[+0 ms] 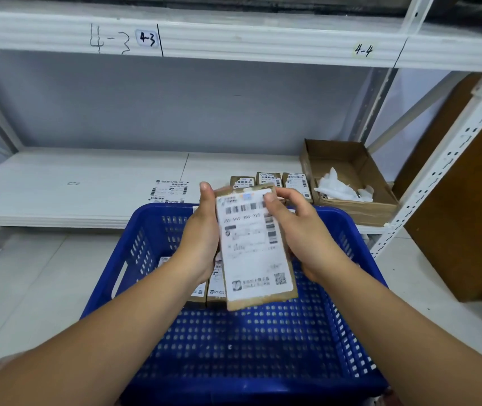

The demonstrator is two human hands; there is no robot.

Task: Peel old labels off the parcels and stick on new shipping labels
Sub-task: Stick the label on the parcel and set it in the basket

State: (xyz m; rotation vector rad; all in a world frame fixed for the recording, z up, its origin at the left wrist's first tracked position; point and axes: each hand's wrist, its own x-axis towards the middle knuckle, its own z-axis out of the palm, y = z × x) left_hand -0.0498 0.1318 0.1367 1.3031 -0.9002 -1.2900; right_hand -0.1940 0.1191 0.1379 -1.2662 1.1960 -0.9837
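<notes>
Head view: parcel (260,301) is held over the blue basket (263,350), long axis 12–6. Left hand (201,238) is wrapped round its 9 o'clock edge and right hand (298,230) round 3 o'clock, thumb set on the label (251,253) at its 1 o'clock corner. Peel is likely best started there.

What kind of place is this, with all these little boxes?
Probably a parcel stockroom or warehouse: white metal shelves numbered 4-3 and 4-4, small brown cardboard parcels with barcode labels, and a blue plastic basket holding more.

Brown cardboard parcel (258,298) under a matt white paper label (253,247); glossy blue perforated plastic basket (263,341); white painted metal shelf (87,183).
</notes>
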